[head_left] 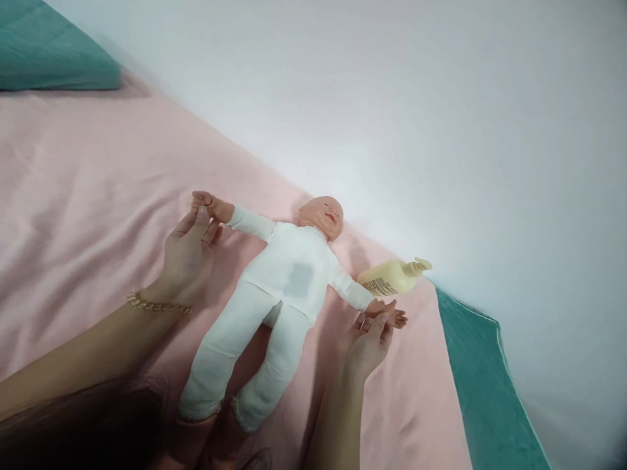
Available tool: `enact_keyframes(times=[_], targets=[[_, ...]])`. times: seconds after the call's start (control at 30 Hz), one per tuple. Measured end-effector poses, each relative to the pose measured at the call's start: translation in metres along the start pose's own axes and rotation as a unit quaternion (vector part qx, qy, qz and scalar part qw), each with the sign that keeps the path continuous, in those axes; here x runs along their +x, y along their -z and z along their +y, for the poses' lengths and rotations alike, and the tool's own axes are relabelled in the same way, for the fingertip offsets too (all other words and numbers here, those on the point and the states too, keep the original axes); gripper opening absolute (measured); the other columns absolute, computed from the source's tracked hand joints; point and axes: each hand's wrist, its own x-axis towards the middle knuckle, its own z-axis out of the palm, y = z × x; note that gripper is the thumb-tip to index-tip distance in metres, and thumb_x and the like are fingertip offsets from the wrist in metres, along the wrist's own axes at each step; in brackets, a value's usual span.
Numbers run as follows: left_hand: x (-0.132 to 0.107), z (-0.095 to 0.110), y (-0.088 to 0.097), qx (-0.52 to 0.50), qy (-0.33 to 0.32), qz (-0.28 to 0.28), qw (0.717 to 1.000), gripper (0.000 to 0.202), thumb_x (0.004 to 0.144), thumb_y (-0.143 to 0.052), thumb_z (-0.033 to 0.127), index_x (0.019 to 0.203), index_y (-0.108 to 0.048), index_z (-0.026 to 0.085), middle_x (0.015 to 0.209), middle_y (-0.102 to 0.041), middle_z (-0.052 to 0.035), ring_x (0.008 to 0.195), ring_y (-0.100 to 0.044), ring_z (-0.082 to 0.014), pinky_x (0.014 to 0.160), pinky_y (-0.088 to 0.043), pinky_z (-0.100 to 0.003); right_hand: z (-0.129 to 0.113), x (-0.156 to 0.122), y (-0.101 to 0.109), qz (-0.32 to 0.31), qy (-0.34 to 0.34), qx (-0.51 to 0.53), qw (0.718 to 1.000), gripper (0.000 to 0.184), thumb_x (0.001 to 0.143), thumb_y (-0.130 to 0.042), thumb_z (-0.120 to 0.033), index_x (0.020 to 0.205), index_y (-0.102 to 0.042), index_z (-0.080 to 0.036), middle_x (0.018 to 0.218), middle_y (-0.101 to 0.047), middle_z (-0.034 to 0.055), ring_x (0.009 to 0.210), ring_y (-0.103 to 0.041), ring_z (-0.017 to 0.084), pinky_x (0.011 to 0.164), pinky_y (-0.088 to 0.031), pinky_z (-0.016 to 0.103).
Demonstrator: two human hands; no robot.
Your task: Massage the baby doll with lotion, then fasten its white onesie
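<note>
A baby doll (pixel 284 281) in white clothing lies on its back on a pink sheet (pixel 88 196), arms stretched out to both sides. My left hand (pixel 189 251), with a gold bracelet on the wrist, pinches the doll's hand at the left between thumb and fingers. My right hand (pixel 372 339) holds the doll's other hand at the right, fingers closed round it. A cream pump bottle (pixel 394 277) lies on its side just beyond that hand, near the doll's shoulder.
A white wall (pixel 441 130) runs diagonally along the far edge of the bed. Teal bedding shows at the top left (pixel 49 52) and at the lower right (pixel 484 391). Dark hair hangs into view at the bottom left.
</note>
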Motion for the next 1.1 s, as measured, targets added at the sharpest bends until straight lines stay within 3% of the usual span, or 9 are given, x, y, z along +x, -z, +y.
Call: enact_keyframes(times=[0.13,0.23,0.37,0.5,0.73,0.87,0.93,1.0,1.1], targets=[[-0.025,0.015,-0.019,0.152,-0.129,-0.038,0.979,0.025,0.091,-0.067,0.037,0.114,-0.07,0.028,0.119,-0.071,0.0041,0.117,-0.063,-0.0213,0.103,-0.051,-0.045,-0.022,-0.015,-0.01,0.043,0.006,0.023,0.999,0.038,0.094,-0.057,-0.034,0.128,-0.061,-0.017,0.125,-0.068,0.012,0.121,-0.062,0.025,0.108,-0.047,0.05],[-0.038,0.015,-0.026,0.22,-0.227,-0.133,0.939,0.021,0.085,-0.075,0.029,0.106,-0.074,0.03,0.111,-0.075,0.0015,0.11,-0.068,-0.0236,0.098,-0.054,-0.044,-0.025,-0.022,-0.014,-0.056,0.165,-0.02,0.985,0.034,0.087,-0.068,-0.021,0.12,-0.065,-0.021,0.117,-0.072,0.0084,0.111,-0.068,0.023,0.1,-0.052,0.045],[-0.037,0.01,-0.026,0.26,-0.377,-0.295,0.838,0.022,0.086,-0.072,0.02,0.106,-0.073,0.031,0.109,-0.076,0.0008,0.11,-0.069,-0.023,0.095,-0.051,-0.041,-0.02,-0.022,-0.016,-0.188,0.356,-0.097,0.91,0.031,0.088,-0.067,-0.014,0.117,-0.067,-0.024,0.111,-0.074,0.0055,0.106,-0.07,0.019,0.103,-0.05,0.042],[-0.033,0.013,-0.026,0.303,-0.421,-0.362,0.774,0.02,0.093,-0.064,0.02,0.109,-0.072,0.03,0.113,-0.075,0.0006,0.111,-0.068,-0.0214,0.091,-0.05,-0.039,-0.022,-0.02,-0.017,-0.21,0.391,-0.143,0.885,0.025,0.09,-0.065,-0.013,0.113,-0.068,-0.023,0.107,-0.076,0.0036,0.103,-0.071,0.016,0.111,-0.04,0.041],[-0.035,0.016,-0.031,0.316,-0.44,-0.373,0.754,0.019,0.094,-0.062,0.021,0.108,-0.072,0.029,0.108,-0.076,0.0021,0.105,-0.071,-0.0186,0.09,-0.05,-0.036,-0.025,-0.022,-0.019,-0.212,0.394,-0.165,0.879,0.02,0.09,-0.064,-0.012,0.107,-0.069,-0.02,0.107,-0.076,0.0036,0.103,-0.071,0.016,0.11,-0.039,0.036],[-0.036,0.013,-0.029,0.308,-0.432,-0.38,0.758,0.021,0.093,-0.062,0.017,0.108,-0.072,0.029,0.11,-0.076,0.0022,0.106,-0.07,-0.0187,0.091,-0.05,-0.037,-0.024,-0.023,-0.02,-0.214,0.39,-0.166,0.88,0.021,0.091,-0.062,-0.011,0.109,-0.069,-0.02,0.107,-0.076,0.0039,0.104,-0.07,0.015,0.112,-0.038,0.036],[-0.038,0.014,-0.029,0.293,-0.399,-0.38,0.781,0.02,0.092,-0.064,0.019,0.106,-0.073,0.03,0.111,-0.075,0.0022,0.11,-0.069,-0.0205,0.094,-0.051,-0.04,-0.024,-0.024,-0.02,-0.214,0.375,-0.156,0.889,0.024,0.09,-0.062,-0.011,0.111,-0.069,-0.021,0.107,-0.076,0.0037,0.104,-0.07,0.016,0.113,-0.038,0.038],[-0.043,0.017,-0.03,0.259,-0.325,-0.337,0.845,0.016,0.09,-0.068,0.023,0.103,-0.075,0.03,0.11,-0.075,0.0011,0.114,-0.067,-0.0238,0.097,-0.052,-0.044,-0.026,-0.025,-0.018,-0.187,0.316,-0.125,0.922,0.024,0.088,-0.066,-0.015,0.111,-0.069,-0.022,0.107,-0.076,0.0044,0.104,-0.07,0.017,0.111,-0.042,0.041],[-0.043,0.022,-0.029,0.21,-0.157,-0.191,0.946,0.022,0.088,-0.071,0.033,0.11,-0.073,0.03,0.115,-0.074,-0.001,0.113,-0.067,-0.027,0.098,-0.056,-0.049,-0.028,-0.024,-0.011,-0.078,0.136,-0.039,0.987,0.029,0.087,-0.067,-0.024,0.116,-0.066,-0.019,0.113,-0.073,0.0092,0.105,-0.07,0.023,0.1,-0.052,0.044]])
